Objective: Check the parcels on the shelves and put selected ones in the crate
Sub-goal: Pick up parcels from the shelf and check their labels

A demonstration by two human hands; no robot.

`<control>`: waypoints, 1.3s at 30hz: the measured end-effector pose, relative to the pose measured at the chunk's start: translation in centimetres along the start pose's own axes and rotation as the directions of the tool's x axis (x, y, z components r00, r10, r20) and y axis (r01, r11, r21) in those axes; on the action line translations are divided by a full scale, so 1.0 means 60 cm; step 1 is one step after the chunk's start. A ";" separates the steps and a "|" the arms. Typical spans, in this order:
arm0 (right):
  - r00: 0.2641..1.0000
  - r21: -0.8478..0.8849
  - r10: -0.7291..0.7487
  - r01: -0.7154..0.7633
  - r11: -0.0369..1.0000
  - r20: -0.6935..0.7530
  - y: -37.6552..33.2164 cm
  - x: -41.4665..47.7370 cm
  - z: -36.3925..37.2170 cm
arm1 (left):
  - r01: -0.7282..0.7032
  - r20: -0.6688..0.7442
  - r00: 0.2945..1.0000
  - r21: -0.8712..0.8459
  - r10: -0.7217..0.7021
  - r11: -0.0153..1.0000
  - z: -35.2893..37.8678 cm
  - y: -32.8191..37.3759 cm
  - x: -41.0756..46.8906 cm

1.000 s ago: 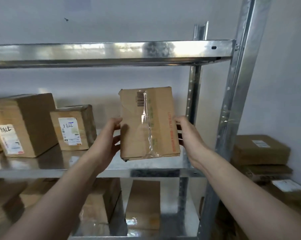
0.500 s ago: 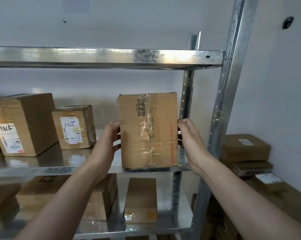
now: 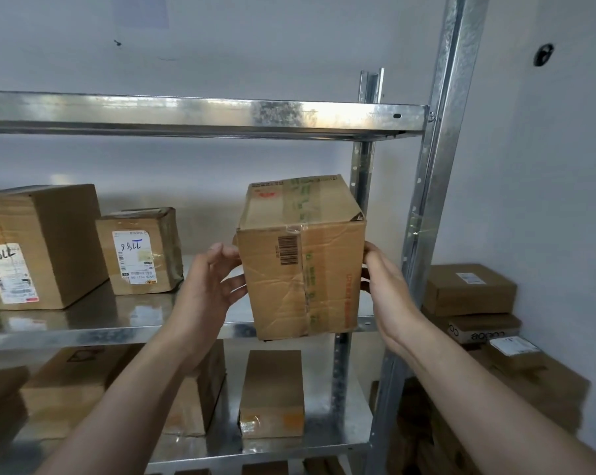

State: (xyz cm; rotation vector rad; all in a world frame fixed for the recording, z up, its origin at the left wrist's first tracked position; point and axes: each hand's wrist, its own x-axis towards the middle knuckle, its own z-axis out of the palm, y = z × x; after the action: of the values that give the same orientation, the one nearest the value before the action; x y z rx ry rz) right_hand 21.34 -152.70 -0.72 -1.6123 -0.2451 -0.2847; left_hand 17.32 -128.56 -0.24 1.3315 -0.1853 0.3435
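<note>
Both hands, left [image 3: 210, 281] and right [image 3: 387, 289], grip a taped box [image 3: 301, 269] by its sides, held in front of the shelf's [image 3: 118, 329] right end, tipped back. Two labelled boxes [image 3: 140, 250] sit at the left, more stacked beyond the post [image 3: 427, 214]

Your box [image 3: 300, 265] is matt brown cardboard, creased, with glossy clear tape down the middle. The shelf [image 3: 118, 317] is shiny galvanised metal, mirror-like on top; the post [image 3: 430, 200] has the same spangled zinc finish. The shelved boxes [image 3: 139, 250] are dull cardboard with smooth white paper labels. The wall [image 3: 289, 36] is matt painted.
</note>
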 end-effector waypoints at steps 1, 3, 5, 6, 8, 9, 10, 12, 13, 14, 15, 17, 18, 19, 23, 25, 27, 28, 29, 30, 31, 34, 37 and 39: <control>1.000 -0.005 -0.007 0.007 1.000 -0.004 -0.001 0.000 0.000 | 0.002 -0.011 1.000 -0.005 -0.003 1.000 -0.003 0.003 0.000; 1.000 -0.011 -0.016 0.016 1.000 -0.013 -0.003 0.000 0.000 | 0.000 -0.025 1.000 0.014 0.000 1.000 -0.007 0.010 0.000; 1.000 -0.015 -0.022 0.022 1.000 -0.012 -0.003 -0.002 0.000 | -0.007 -0.027 1.000 0.048 0.008 0.999 -0.010 0.015 -0.001; 1.000 -0.017 -0.027 0.027 1.000 -0.010 -0.003 -0.003 0.000 | -0.006 -0.026 1.000 0.056 0.007 0.998 -0.012 0.018 -0.002; 0.999 -0.022 -0.034 0.033 0.999 -0.007 -0.002 -0.003 0.001 | 0.001 -0.025 1.000 0.076 0.001 0.997 -0.014 0.024 -0.003; 0.999 -0.025 -0.036 0.036 0.999 -0.004 -0.001 -0.003 0.002 | 0.004 -0.020 1.000 0.091 -0.002 0.996 -0.014 0.027 -0.003; 0.999 -0.028 -0.036 0.036 0.999 -0.002 -0.001 -0.003 0.003 | 0.007 -0.016 1.000 0.101 -0.006 0.995 -0.014 0.030 -0.003; 1.000 -0.035 -0.031 0.031 0.999 0.001 -0.001 -0.002 0.005 | 0.011 -0.012 1.000 0.108 -0.009 0.994 -0.014 0.035 -0.005; 1.000 -0.036 -0.029 0.029 0.999 0.001 -0.001 -0.002 0.006 | 0.012 -0.010 1.000 0.107 -0.011 0.994 -0.014 0.037 -0.006; 1.000 -0.035 -0.027 0.027 0.999 0.000 0.000 -0.001 0.007 | 0.011 -0.009 1.000 0.104 -0.010 0.995 -0.015 0.037 -0.006; 1.000 -0.030 -0.025 0.025 0.999 0.001 0.000 -0.001 0.007 | 0.011 -0.008 1.000 0.102 -0.010 0.995 -0.016 0.038 -0.006; 1.000 -0.023 -0.020 0.020 1.000 0.008 -0.001 0.000 0.008 | 0.007 -0.002 1.000 0.094 -0.006 0.996 -0.018 0.039 -0.007; 1.000 -0.022 -0.022 0.022 1.000 0.013 -0.001 0.000 0.008 | 0.002 -0.007 1.000 0.083 -0.002 0.997 -0.019 0.039 -0.007; 1.000 -0.021 -0.026 0.026 0.999 0.015 -0.001 0.000 0.008 | -0.005 -0.015 1.000 0.070 0.006 0.998 -0.019 0.039 -0.008; 0.999 -0.003 -0.044 0.044 0.999 0.023 -0.002 -0.002 0.007 | -0.011 -0.036 0.999 0.058 0.013 0.998 -0.020 0.037 -0.012; 0.998 -0.005 -0.055 0.055 0.998 0.028 -0.001 -0.005 0.006 | 0.000 -0.044 0.999 0.053 0.003 0.999 -0.020 0.038 -0.015; 0.998 -0.019 -0.062 0.063 0.998 0.026 0.001 -0.008 0.006 | 0.010 -0.047 0.999 0.050 -0.007 0.999 -0.019 0.038 -0.017; 0.998 -0.028 -0.065 0.065 0.997 0.025 0.002 -0.009 0.006 | 0.012 -0.047 0.999 0.053 -0.009 0.999 -0.020 0.037 -0.019; 0.997 -0.034 -0.067 0.068 0.997 0.024 0.003 -0.010 0.005 | 0.009 -0.046 0.999 0.057 -0.007 0.998 -0.020 0.036 -0.019; 0.997 -0.032 -0.070 0.071 0.997 0.025 0.004 -0.011 0.005 | 0.004 -0.044 0.999 0.062 -0.002 0.998 -0.020 0.035 -0.021; 0.997 -0.022 -0.069 0.070 0.997 0.025 0.005 -0.012 0.005 | -0.003 -0.037 0.999 0.072 0.005 0.997 -0.021 0.034 -0.023; 0.998 0.001 -0.063 0.063 0.998 0.019 0.004 -0.017 0.004 | -0.021 -0.013 1.000 0.102 0.022 0.995 -0.024 0.030 -0.028; 0.998 -0.029 -0.055 0.055 0.998 0.021 0.005 -0.018 0.004 | -0.024 -0.016 1.000 0.100 0.026 0.995 -0.025 0.031 -0.029; 0.999 -0.036 -0.044 0.045 0.998 0.021 0.009 -0.018 0.002 | -0.019 -0.021 1.000 0.088 0.021 0.996 -0.024 0.031 -0.028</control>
State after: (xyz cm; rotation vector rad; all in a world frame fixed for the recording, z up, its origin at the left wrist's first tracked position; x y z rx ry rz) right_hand 20.49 -152.57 -1.57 -1.6476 -0.2928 -0.3089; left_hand 15.00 -127.02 0.60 1.4132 -0.1669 0.3870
